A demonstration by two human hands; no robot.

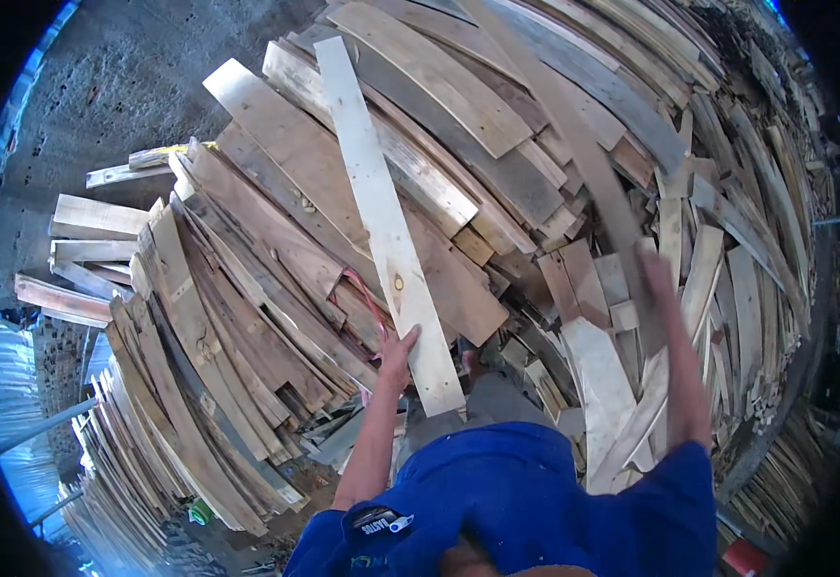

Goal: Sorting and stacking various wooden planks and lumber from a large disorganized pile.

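A long pale plank [382, 207] with a dark knot slants across the pile in front of me. My left hand [397, 354] is closed on its left edge near the lower end, thumb on top. On the right, a long brown board [574, 125] runs from the upper middle down past my right hand [658, 274]. Both that board and the right hand are smeared by motion. The right hand appears closed around the board's edge, its fingers partly hidden. Beside my left hand, a thin red strap [364, 291] lies among the planks.
Stacked planks [257, 337] spread to the left, and shorter boards [598, 385] lie loosely on the right. More boards [439, 72] cover the far side. Bare ground [151, 87] shows at the upper left, beside bluish corrugated sheeting [7, 385]. A green object [199, 512] lies lower left.
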